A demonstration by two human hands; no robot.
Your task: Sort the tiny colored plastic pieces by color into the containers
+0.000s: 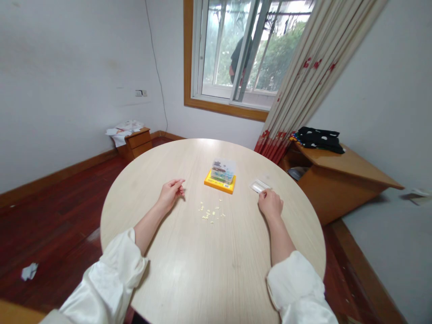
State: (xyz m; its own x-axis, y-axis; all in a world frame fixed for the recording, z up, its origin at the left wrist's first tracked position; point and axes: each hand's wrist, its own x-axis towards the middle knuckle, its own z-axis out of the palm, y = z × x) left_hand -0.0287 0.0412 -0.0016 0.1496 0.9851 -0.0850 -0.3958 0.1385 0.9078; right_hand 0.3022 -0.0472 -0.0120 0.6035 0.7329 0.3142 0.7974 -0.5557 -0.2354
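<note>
Several small pale yellow pieces [206, 216] lie scattered at the middle of the round table [202, 274]. Behind them a clear plastic box [223, 171] with dark, blue and green contents rests on a flat yellow box [219, 184]. My left hand [171, 194] is left of the pieces, fingers partly curled and apart, with nothing seen in it. On the right, my right hand [271, 203] has its fingers closed at the near edge of a clear plastic packet [259, 185], which lies on the table.
A small wooden cabinet with papers [138, 139] stands at the back left. At the right is a tilted wooden desk [337, 175] with dark spotted cloth [319, 138] on it. A curtain [303, 81] hangs beside the window. Crumpled paper [29, 272] lies on the floor.
</note>
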